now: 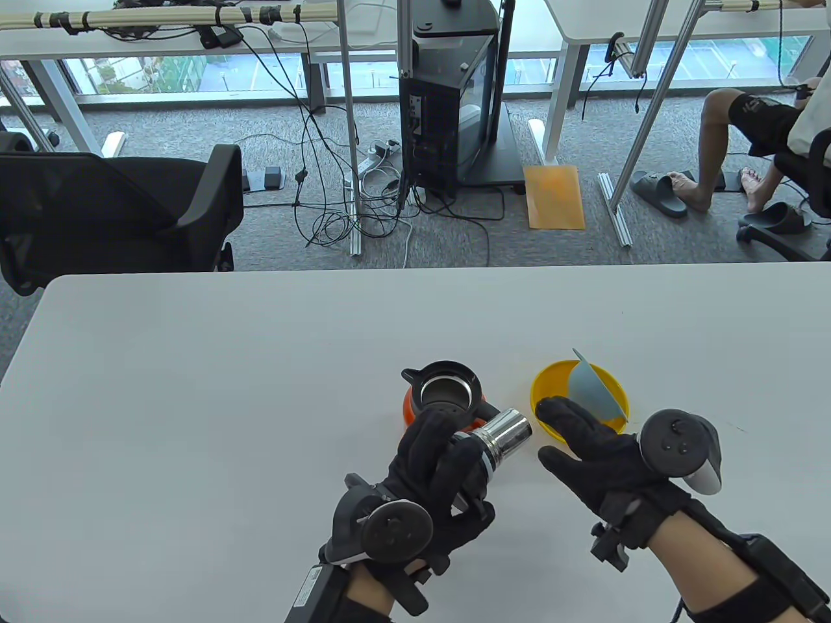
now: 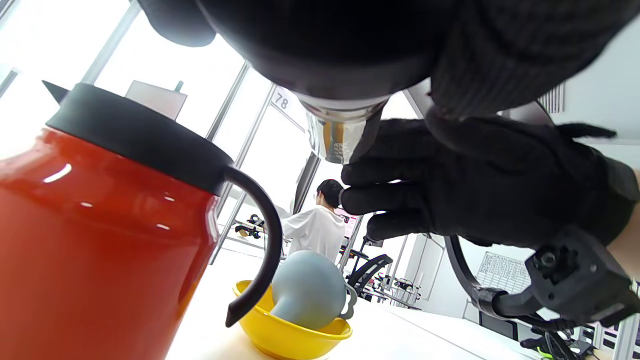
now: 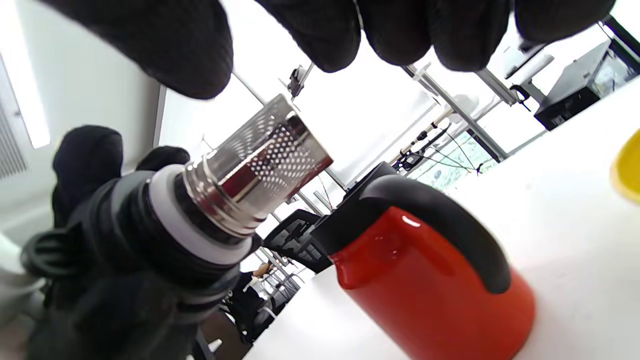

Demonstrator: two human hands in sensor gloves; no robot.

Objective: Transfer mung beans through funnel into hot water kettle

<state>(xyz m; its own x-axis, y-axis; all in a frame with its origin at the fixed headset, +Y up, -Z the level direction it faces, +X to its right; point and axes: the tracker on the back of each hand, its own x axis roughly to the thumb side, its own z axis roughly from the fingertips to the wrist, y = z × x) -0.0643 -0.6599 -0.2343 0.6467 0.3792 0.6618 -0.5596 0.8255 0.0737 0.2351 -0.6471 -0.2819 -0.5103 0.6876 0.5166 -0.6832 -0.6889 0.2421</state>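
The red kettle point(image 1: 443, 392) with a black rim and handle stands open at the table's middle; it also shows in the left wrist view point(image 2: 100, 225) and the right wrist view point(image 3: 430, 280). My left hand point(image 1: 454, 448) grips the kettle's black lid, whose steel strainer tube point(image 1: 506, 436) points right, just in front of the kettle. A grey-blue funnel point(image 1: 594, 392) lies tilted in a yellow bowl point(image 1: 552, 383) right of the kettle. My right hand point(image 1: 571, 435) is open and empty, its fingers spread over the bowl's near rim. No mung beans show.
The white table point(image 1: 195, 402) stretches to the left and back. Beyond its far edge are a black office chair point(image 1: 117, 214), floor cables and a seated person point(image 1: 766, 143).
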